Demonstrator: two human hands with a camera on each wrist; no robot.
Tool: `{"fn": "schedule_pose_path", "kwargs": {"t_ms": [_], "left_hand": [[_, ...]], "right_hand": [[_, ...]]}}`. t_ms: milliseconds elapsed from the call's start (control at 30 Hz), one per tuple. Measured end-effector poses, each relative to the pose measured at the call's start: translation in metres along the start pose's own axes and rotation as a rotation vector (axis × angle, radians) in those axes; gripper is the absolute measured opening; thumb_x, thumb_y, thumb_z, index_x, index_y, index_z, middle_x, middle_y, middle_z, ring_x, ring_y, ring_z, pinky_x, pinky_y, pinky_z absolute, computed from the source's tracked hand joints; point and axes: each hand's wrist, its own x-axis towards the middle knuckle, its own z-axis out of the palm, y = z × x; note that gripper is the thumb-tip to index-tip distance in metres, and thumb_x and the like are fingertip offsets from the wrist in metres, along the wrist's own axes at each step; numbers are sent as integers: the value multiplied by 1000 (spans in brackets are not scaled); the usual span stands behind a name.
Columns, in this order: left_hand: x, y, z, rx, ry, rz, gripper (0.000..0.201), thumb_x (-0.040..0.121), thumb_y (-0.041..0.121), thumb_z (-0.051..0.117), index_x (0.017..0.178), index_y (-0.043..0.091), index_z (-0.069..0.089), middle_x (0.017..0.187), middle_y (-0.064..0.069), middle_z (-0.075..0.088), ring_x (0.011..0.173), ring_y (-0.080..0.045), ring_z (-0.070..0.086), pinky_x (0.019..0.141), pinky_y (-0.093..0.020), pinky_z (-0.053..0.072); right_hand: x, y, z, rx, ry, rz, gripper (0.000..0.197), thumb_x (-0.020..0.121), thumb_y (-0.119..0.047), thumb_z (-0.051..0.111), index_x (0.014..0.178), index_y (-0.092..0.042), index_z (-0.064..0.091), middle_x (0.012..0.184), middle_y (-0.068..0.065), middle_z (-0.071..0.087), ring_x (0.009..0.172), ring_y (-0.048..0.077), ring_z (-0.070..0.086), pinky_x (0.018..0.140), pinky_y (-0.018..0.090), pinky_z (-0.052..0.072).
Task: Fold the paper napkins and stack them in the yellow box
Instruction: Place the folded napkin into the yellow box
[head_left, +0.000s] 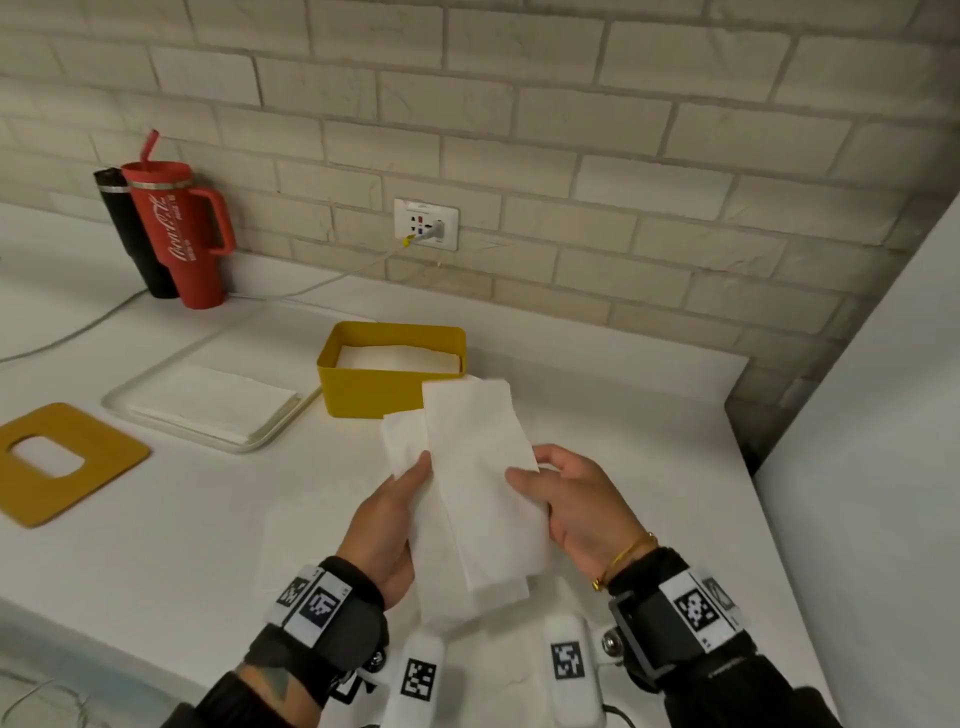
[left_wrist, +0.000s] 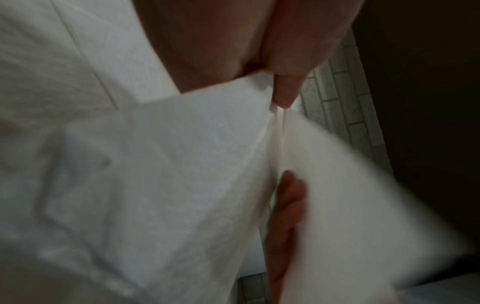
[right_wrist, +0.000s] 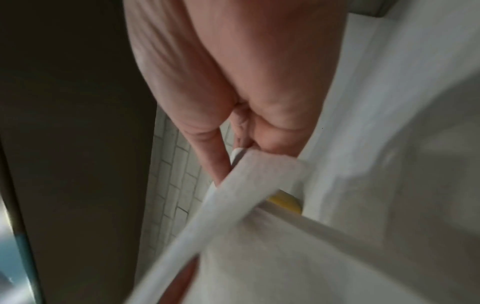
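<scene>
- Napkins still to be folded, a flat stack of white paper squares (head_left: 213, 402), lie in the shallow white tray (head_left: 156, 375) at the left, just beside the yellow box.
- At the far left near edge lies a flat mustard-yellow lid with an oval slot (head_left: 98, 467); a red handled tumbler with a straw (head_left: 179, 234) stands far back by the brick wall.
- Left hand (head_left: 387, 525): fingers curled under the left edge of the white paper napkin in hand (head_left: 480, 483), thumb on top, pinching it.
- That napkin is held in the air above the white counter (head_left: 649, 415), between the hands, bent along its length into a long strip, so the fold looks partly made.
- Right hand (head_left: 576, 506): thumb laid over the napkin's right edge; the wrist view is blurred, but the fingers seem closed on the paper from below.
- Beyond the hands, the yellow rectangular plastic box (head_left: 374, 387) already holds folded napkins.
- Next, probably: bring the edges flush, press the crease, then carry the strip forward into the box.
</scene>
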Motion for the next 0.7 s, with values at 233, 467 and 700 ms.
{"fn": "schedule_pose_path", "kwargs": {"t_ms": [233,467,700], "left_hand": [[-6,1,-7,38,51,-3,35,103,31,55,133,13,60,119,-12,74,111,-33,71,103,-53,50],[0,-1,-5,-29,185,68,29,103,30,56,127,15,62,112,-10,76,106,-32,71,87,-43,57],[-5,-1,-6,-23,110,41,26,104,15,47,106,-1,67,82,-16,75,69,-24,75,64,-34,58]], "right_hand": [[0,6,5,-121,78,-36,18,88,-9,74,105,-7,68,96,7,79,94,29,75,87,44,59],[-13,-15,32,-738,315,-747,10,90,-4,67,95,-12,70,91,-2,65,76,12,59,68,10,45],[-22,16,68,-904,24,-424,31,93,-42,64,120,-27,67,114,-14,62,95,6,60,89,23,51]]}}
